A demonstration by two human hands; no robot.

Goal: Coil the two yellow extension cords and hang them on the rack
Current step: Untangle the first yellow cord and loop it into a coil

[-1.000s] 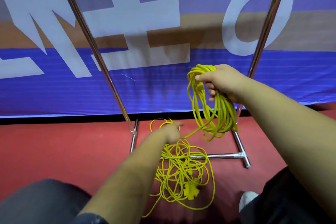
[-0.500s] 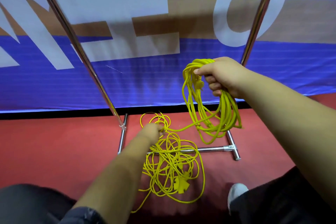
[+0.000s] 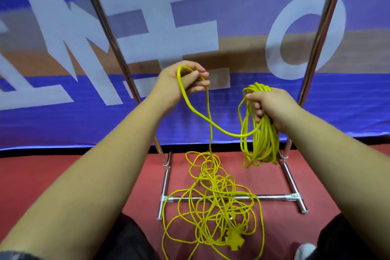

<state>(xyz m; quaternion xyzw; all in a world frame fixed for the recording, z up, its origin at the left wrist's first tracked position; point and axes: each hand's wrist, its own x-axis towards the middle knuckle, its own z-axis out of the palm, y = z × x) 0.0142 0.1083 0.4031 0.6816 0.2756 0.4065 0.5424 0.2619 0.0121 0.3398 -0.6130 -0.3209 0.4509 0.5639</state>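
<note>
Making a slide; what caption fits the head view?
Right hand grips a coil of yellow cord; left hand pinches a raised loop above the tangle by the rack.

Raised left hand (image 3: 183,80) pinching yellow cord (image 3: 211,121), lower right hand (image 3: 271,107) gripping its coil (image 3: 260,143), both forearms outstretched.

A blue banner (image 3: 63,124) with white letters backs the red floor (image 3: 25,169).

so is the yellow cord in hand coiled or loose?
Partly coiled: right hand grips a bundle of loops; the rest lies tangled on the floor, one strand in the left hand.
</note>
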